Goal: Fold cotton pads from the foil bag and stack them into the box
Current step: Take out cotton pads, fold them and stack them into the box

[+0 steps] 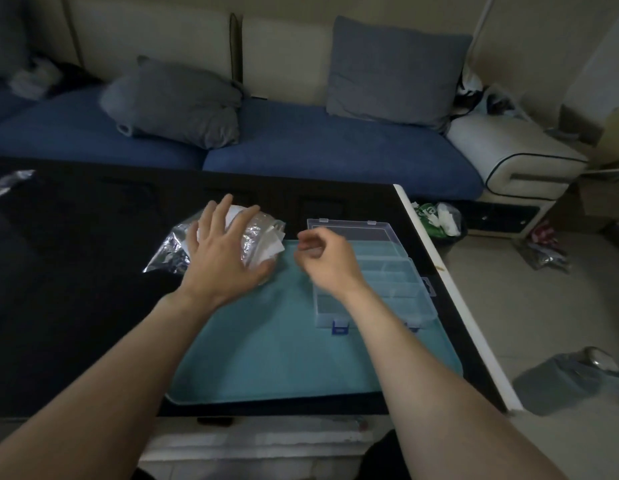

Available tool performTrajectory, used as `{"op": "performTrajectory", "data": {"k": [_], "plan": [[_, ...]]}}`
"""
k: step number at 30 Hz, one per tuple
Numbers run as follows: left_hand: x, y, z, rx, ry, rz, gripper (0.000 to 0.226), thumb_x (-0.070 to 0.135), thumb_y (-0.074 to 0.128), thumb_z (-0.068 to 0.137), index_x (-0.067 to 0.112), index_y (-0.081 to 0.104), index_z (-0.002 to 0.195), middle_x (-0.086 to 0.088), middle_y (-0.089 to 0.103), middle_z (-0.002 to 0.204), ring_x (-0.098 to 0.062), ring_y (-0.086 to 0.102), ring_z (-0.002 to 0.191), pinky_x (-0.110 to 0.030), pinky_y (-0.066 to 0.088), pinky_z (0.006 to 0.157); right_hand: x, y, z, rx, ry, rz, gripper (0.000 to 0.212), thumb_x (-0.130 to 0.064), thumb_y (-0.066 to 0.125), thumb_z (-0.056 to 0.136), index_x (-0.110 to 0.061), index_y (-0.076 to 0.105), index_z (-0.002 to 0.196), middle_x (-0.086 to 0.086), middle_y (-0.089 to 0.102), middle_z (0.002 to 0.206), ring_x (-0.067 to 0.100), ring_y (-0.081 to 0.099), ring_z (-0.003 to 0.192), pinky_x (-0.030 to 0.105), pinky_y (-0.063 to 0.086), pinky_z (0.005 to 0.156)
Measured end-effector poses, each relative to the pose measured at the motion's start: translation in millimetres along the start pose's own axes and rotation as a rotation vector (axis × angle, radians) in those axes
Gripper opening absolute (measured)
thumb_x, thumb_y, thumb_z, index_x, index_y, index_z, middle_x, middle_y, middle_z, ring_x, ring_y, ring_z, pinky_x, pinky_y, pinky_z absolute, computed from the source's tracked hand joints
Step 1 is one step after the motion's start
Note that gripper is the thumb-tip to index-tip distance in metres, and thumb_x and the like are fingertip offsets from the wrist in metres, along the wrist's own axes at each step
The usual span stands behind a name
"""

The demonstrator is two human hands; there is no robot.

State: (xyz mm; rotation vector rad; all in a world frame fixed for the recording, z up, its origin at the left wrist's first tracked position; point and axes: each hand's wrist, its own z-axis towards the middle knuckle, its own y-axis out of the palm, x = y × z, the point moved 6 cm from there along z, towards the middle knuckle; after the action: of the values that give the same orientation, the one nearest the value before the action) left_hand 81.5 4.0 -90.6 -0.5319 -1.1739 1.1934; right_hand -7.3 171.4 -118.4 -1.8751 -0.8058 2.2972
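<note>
The left hand (225, 251) lies spread, fingers straight, on the crinkled silver foil bag (169, 249) of white cotton pads (271, 242) at the teal mat's (284, 341) far-left corner. The right hand (323, 258) hovers beside it — fingers loosely curled, grasping nothing — over the open clear plastic compartment box (381, 271) on the dark worktop (76, 306).

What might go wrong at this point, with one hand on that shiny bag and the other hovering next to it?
The left hand only presses flat on the foil bag, so the bag could slide across the dark table when a pad is pulled. White cotton pads already poke out of its mouth and might spill. The right hand hangs over the open clear box and could knock it.
</note>
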Motion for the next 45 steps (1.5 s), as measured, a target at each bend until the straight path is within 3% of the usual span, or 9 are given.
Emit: {"op": "performTrajectory", "data": {"k": [5, 8, 11, 19, 25, 32, 36, 40, 45], "plan": [[-32, 33, -1, -0.173, -0.118, 0.014, 0.087, 0.051, 0.061, 0.072, 0.039, 0.029, 0.152, -0.011, 0.001, 0.165, -0.029, -0.01, 0.152, -0.058, -0.005, 0.119, -5, 48, 5, -0.123, -0.04, 0.078, 0.062, -0.003, 0.077, 0.083, -0.022, 0.056, 0.139, 0.001, 0.062, 0.114, 0.012, 0.064, 0.075, 0.012, 0.051, 0.073], [-32, 31, 3, -0.166, -0.164, -0.05, 0.074, 0.022, 0.064, 0.083, 0.037, 0.034, 0.15, -0.012, 0.003, 0.165, -0.027, -0.011, 0.152, -0.057, -0.008, 0.118, -9, 57, 14, -0.003, -0.076, 0.078, 0.046, -0.014, 0.081, 0.082, -0.022, 0.067, 0.125, 0.006, 0.065, 0.115, 0.014, 0.062, 0.084, 0.023, 0.052, 0.082], [-29, 26, 3, -0.168, -0.185, -0.123, 0.067, 0.014, 0.056, 0.088, 0.034, 0.038, 0.15, -0.011, 0.003, 0.165, -0.025, -0.011, 0.152, -0.054, -0.01, 0.119, -9, 57, 20, 0.081, -0.066, 0.076, 0.027, -0.017, 0.082, 0.08, -0.022, 0.07, 0.103, 0.003, 0.064, 0.109, 0.012, 0.061, 0.076, 0.018, 0.05, 0.074], [-40, 17, 3, -0.025, -0.265, -0.31, 0.051, 0.017, 0.059, 0.093, 0.026, 0.051, 0.142, -0.012, 0.024, 0.16, -0.026, 0.011, 0.151, -0.051, 0.009, 0.121, -25, 62, 12, -0.035, -0.278, 0.021, 0.03, -0.012, 0.082, 0.08, -0.014, 0.075, 0.109, -0.003, 0.058, 0.116, 0.0, 0.064, 0.082, 0.009, 0.049, 0.073], [-37, 18, 0, -0.076, -0.269, -0.316, 0.059, 0.036, 0.059, 0.08, 0.025, 0.056, 0.138, -0.01, 0.027, 0.159, -0.025, 0.014, 0.15, -0.052, 0.01, 0.121, -34, 65, 7, 0.107, -0.435, -0.198, 0.019, -0.001, 0.077, 0.081, -0.002, 0.078, 0.1, 0.009, 0.072, 0.105, 0.018, 0.067, 0.093, 0.011, 0.044, 0.083], [-37, 12, -3, -0.036, -0.309, -0.239, 0.058, 0.022, 0.07, 0.083, 0.023, 0.055, 0.139, -0.012, 0.026, 0.159, -0.028, 0.015, 0.15, -0.052, 0.013, 0.12, -16, 50, 10, 0.252, -0.291, -0.128, 0.006, -0.006, 0.072, 0.088, -0.011, 0.072, 0.089, 0.004, 0.07, 0.087, 0.013, 0.064, 0.078, 0.022, 0.05, 0.071], [-37, 10, -1, -0.011, -0.335, -0.26, 0.057, 0.021, 0.071, 0.083, 0.022, 0.055, 0.138, -0.012, 0.026, 0.158, -0.029, 0.018, 0.149, -0.053, 0.017, 0.12, -4, 41, 11, 0.267, -0.185, 0.002, 0.005, -0.013, 0.072, 0.091, -0.013, 0.068, 0.088, -0.004, 0.069, 0.08, -0.001, 0.064, 0.071, 0.015, 0.049, 0.066], [-31, 14, 0, -0.017, -0.311, -0.195, 0.057, 0.027, 0.07, 0.083, 0.023, 0.055, 0.138, -0.014, 0.027, 0.157, -0.03, 0.017, 0.148, -0.054, 0.017, 0.118, 2, 39, 10, 0.26, -0.138, -0.048, 0.006, -0.016, 0.068, 0.093, -0.012, 0.064, 0.094, 0.0, 0.07, 0.084, 0.015, 0.067, 0.076, 0.033, 0.055, 0.07], [-27, 15, -1, -0.029, -0.31, -0.166, 0.059, 0.028, 0.07, 0.083, 0.024, 0.053, 0.14, -0.013, 0.025, 0.158, -0.03, 0.014, 0.148, -0.055, 0.013, 0.119, -8, 56, 4, 0.073, -0.232, -0.11, 0.015, -0.019, 0.077, 0.086, -0.015, 0.071, 0.099, -0.001, 0.065, 0.088, 0.007, 0.061, 0.075, 0.006, 0.043, 0.063]]}}
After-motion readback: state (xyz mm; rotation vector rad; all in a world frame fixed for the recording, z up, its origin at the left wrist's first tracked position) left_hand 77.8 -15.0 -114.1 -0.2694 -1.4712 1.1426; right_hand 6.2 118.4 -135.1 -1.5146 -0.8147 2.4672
